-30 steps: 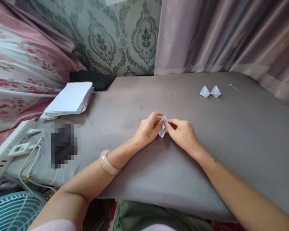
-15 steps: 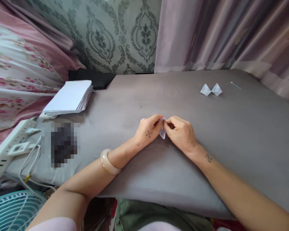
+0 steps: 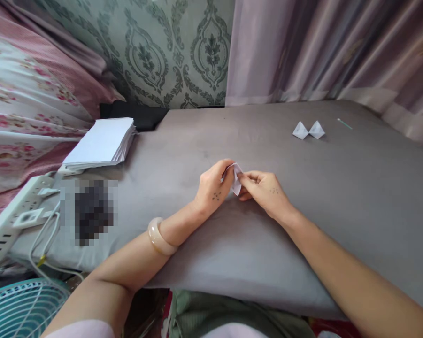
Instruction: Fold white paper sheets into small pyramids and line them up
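A small piece of folded white paper (image 3: 237,180) is held up between both hands, over the middle of the grey-covered surface (image 3: 211,253). My left hand (image 3: 214,185) is closed on its left side, thumb and fingers wrapped about it, and hides part of it. From the right, my right hand (image 3: 264,190) pinches the paper's edge between thumb and fingers. Farther back on the right stands a folded white paper shape with two peaks (image 3: 309,131), apart from both hands.
A thick stack of white paper (image 3: 100,141) lies at the left, in front of a black flat item (image 3: 144,116). A power strip (image 3: 19,216) with cables runs along the left edge, near a blurred dark patch (image 3: 94,211). A cotton swab (image 3: 345,123) lies at far right.
Both hands keep hold of the folded paper. The left hand and paper have risen slightly and tilted. My right hand's fingers have shifted on the edge and its wrist has turned.
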Demonstrator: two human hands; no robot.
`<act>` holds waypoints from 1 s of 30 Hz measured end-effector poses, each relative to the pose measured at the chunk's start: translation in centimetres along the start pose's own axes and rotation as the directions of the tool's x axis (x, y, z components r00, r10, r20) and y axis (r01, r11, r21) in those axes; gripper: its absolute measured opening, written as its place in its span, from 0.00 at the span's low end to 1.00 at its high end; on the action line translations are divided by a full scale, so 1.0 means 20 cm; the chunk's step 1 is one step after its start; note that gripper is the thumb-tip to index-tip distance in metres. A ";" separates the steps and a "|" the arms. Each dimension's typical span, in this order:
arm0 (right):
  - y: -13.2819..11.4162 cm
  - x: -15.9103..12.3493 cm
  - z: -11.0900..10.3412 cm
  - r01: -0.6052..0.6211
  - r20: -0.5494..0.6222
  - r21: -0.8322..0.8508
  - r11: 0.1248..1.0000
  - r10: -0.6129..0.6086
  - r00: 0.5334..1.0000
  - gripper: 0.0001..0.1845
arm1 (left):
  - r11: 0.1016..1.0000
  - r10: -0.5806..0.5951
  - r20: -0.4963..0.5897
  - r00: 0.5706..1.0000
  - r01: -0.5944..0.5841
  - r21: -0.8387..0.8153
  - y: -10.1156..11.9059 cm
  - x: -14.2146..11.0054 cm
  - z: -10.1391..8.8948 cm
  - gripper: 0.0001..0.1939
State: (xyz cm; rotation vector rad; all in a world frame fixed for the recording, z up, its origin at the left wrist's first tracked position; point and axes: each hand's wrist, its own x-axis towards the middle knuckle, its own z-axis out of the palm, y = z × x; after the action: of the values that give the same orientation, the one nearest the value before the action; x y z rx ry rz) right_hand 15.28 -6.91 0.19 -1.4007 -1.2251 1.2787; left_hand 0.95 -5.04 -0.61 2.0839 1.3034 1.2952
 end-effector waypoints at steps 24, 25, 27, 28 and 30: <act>-0.01 -0.02 -0.07 0.238 0.024 -0.790 0.565 -0.360 0.932 0.16 | 0.998 -0.050 0.060 0.997 0.051 -0.023 -0.01 0.02 0.01 0.08; -0.02 -0.03 -0.08 0.238 0.034 -0.815 0.529 -0.366 0.930 0.15 | 0.998 -0.058 0.068 0.996 0.059 -0.013 -0.01 0.02 0.01 0.08; -0.03 -0.03 -0.08 0.233 0.051 -0.841 0.489 -0.357 0.933 0.15 | 0.995 -0.100 0.083 0.992 0.100 -0.002 -0.02 0.02 0.01 0.08; -0.04 -0.04 -0.08 0.229 0.056 -0.847 0.480 -0.348 0.936 0.16 | 0.992 -0.128 0.086 0.988 0.129 -0.004 -0.02 0.03 0.01 0.08; -0.04 -0.04 -0.07 0.216 0.055 -0.855 0.471 -0.333 0.941 0.16 | 0.983 -0.179 0.085 0.980 0.182 -0.020 -0.03 0.03 0.01 0.08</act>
State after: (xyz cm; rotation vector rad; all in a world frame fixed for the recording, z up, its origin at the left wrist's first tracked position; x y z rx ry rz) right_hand 16.63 -7.56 1.32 -1.7872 -2.0487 0.2681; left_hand 0.93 -4.17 -0.80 1.9286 1.3936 1.1315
